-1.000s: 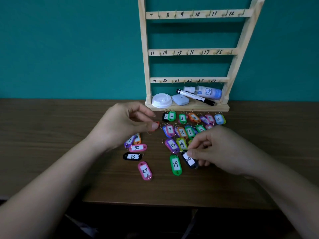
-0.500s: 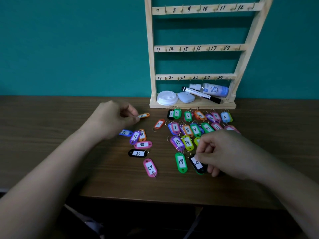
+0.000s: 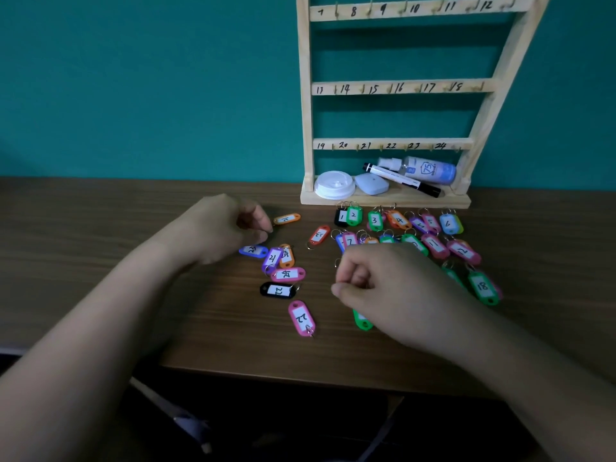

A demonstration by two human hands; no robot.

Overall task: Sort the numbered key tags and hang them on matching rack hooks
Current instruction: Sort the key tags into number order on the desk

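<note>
A wooden rack (image 3: 393,86) with numbered rails stands against the wall, and its visible hooks hang bare. Several coloured key tags lie on the table below it, among them green 2 (image 3: 354,215), green 18 (image 3: 483,287), pink 22 (image 3: 301,317) and red 23 (image 3: 319,235). My left hand (image 3: 223,228) is curled left of them and pinches the ring of an orange tag (image 3: 286,219). My right hand (image 3: 383,288) is curled with thumb against forefinger over the middle tags. It hides the black tag 20 it was pinching and part of a green tag (image 3: 362,321).
On the rack's base lie a white lid (image 3: 335,185), a pale blue case (image 3: 371,184), a black-and-white marker (image 3: 403,180) and a spray bottle (image 3: 426,170). The table's front edge (image 3: 300,371) runs close below the tags. A teal wall stands behind.
My right hand has shifted left and risen over the middle tags, covering tags 13, 14 and 20. My left hand stays at the orange tag's ring.
</note>
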